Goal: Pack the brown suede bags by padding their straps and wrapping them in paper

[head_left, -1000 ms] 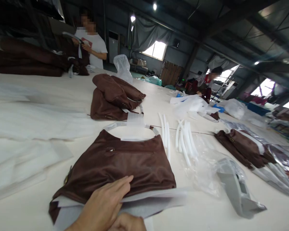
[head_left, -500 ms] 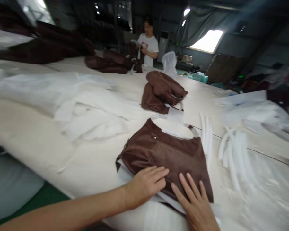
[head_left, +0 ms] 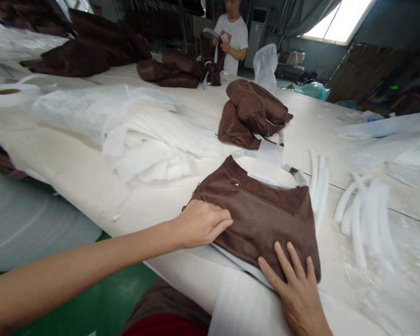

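A brown leather handbag (head_left: 262, 212) lies flat on the table, with a zip across its upper front and its wrapped strap toward the far side. White sheet material shows beneath its near edge. At the bag's left side, my left hand (head_left: 203, 223) is closed, its fingers curled against the leather; the fingertips are partly hidden. My right hand (head_left: 297, 284) rests palm down on the lower right corner, fingers spread. A white paper tag (head_left: 269, 155) lies by the strap.
More brown bags (head_left: 250, 112) are stacked beyond. White foam sheets (head_left: 154, 144) spread to the left, curved white foam strips (head_left: 367, 214) and clear plastic to the right. A white roll (head_left: 12, 95) sits far left. Another person (head_left: 233, 39) stands across the table, handling a bag.
My left hand has slid left and farther up the bag, its fingers curling from a flatter pose. The right hand stays spread on the bag. The bag's left side looks smoother.
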`<control>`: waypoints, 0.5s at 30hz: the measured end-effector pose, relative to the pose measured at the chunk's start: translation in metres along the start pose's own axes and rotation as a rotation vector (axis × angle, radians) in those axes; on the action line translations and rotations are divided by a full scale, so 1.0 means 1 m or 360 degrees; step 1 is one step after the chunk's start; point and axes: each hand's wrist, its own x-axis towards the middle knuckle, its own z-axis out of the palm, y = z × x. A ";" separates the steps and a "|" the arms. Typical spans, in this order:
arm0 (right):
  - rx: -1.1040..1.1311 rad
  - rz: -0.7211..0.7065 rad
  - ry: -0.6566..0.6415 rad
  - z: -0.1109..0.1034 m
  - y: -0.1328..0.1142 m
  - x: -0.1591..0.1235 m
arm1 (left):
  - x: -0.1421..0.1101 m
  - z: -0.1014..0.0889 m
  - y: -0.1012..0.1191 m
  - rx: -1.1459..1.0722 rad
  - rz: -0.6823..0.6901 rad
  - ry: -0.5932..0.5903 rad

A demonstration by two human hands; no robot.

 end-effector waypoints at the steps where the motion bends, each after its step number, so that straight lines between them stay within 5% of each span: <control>1: 0.0001 0.0012 -0.0009 -0.001 0.000 0.000 | 0.010 0.004 0.001 0.0017 0.0005 0.0049; 4: 0.0008 -0.0004 0.0020 -0.003 0.000 -0.002 | 0.024 0.030 0.006 0.0095 0.0240 0.0057; 8: -0.0050 -0.0156 0.0135 -0.002 0.012 -0.013 | 0.010 0.060 0.006 0.0220 0.0399 -0.0102; 12: -0.0116 -0.0268 0.0240 -0.007 0.036 -0.027 | 0.000 0.060 -0.001 0.0314 0.0662 -0.0097; 15: 0.0330 -0.0154 0.0152 -0.025 0.056 -0.022 | 0.002 0.060 -0.004 0.0424 0.0710 -0.0071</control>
